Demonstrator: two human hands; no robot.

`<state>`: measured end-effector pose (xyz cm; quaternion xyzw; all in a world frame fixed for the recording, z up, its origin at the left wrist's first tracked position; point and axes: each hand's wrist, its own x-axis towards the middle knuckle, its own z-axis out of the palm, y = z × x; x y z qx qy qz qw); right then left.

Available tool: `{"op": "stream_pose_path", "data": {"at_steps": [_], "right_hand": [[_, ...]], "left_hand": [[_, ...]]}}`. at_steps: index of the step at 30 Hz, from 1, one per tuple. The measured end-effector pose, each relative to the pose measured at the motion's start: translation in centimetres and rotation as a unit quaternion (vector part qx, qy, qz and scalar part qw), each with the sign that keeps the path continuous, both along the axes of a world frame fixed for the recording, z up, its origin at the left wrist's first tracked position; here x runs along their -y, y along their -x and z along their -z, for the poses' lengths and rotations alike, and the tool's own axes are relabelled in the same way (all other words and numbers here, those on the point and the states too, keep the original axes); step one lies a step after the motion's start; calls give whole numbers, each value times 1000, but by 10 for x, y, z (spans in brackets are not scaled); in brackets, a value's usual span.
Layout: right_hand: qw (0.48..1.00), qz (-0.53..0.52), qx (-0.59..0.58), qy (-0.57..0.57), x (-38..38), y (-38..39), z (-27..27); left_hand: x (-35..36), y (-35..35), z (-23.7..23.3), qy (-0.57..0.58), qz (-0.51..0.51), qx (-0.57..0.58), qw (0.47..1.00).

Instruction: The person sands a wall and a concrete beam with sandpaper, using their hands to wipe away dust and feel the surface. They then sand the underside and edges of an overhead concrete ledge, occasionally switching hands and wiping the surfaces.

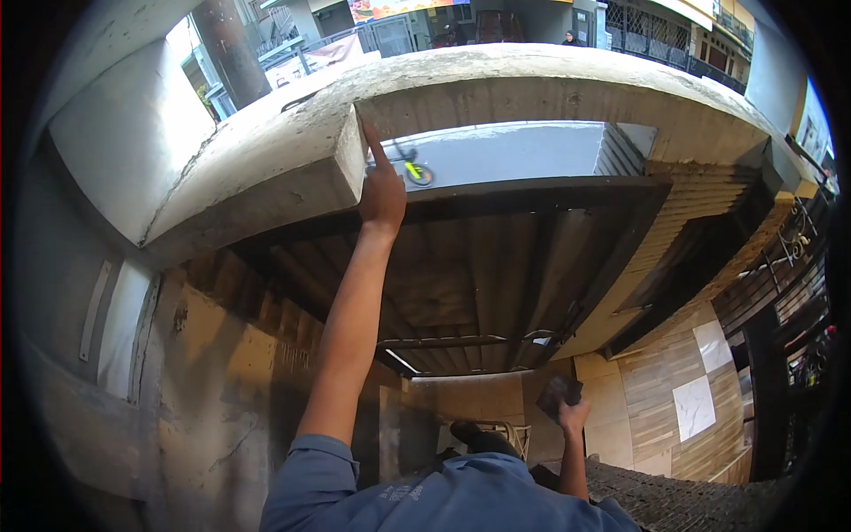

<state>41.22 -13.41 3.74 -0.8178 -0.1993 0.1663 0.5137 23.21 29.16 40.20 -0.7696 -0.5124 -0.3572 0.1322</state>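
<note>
My left hand (383,193) is raised at the end of my outstretched arm. Its index finger points up along the corner of a concrete ledge (350,160), and the other fingers look folded; whether they hold anything is hidden. Low on the right, my right hand (573,415) grips a dark, flat, blocky object (558,395), too indistinct to identify. Beyond the left hand is a brown slatted gate or panel (461,266) with a dark frame.
Under my feet is a narrow stand or ladder (514,434) above a tiled floor (647,399). A rough wall top (674,496) runs at lower right. Past the ledge are a street, a small bicycle (417,172) and a distant person (570,37).
</note>
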Motion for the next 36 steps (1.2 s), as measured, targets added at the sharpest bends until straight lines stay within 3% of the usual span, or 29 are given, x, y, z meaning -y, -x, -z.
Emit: {"op": "stream_pose_path", "data": {"at_steps": [3, 9, 17, 23, 27, 31, 33, 34, 36], "right_hand": [[998, -17, -25, 55, 9, 2, 1], [999, 3, -35, 17, 16, 17, 2], [999, 41, -17, -12, 39, 10, -1], [997, 70, -18, -17, 45, 6, -11], [998, 66, 19, -5, 20, 4, -21], [991, -35, 65, -107, -47, 4, -67], [972, -102, 122, -172, -96, 4, -107], [954, -131, 166, -213, -122, 7, -139], [892, -176, 284, -305, -182, 9, -197]], "left_hand": [[1, 2, 4, -1, -11, -22, 1000], [5, -2, 6, 38, -14, -41, 998], [-6, -14, -14, 18, 40, 65, 997], [-2, -17, -22, -30, 30, 82, 996], [10, -6, -14, 40, 64, 96, 992], [42, 5, 13, 73, 19, 44, 996], [61, 19, 24, -6, 136, -27, 990], [71, 27, 20, -8, 132, -28, 991], [95, 44, 0, -93, 245, 64, 963]]}}
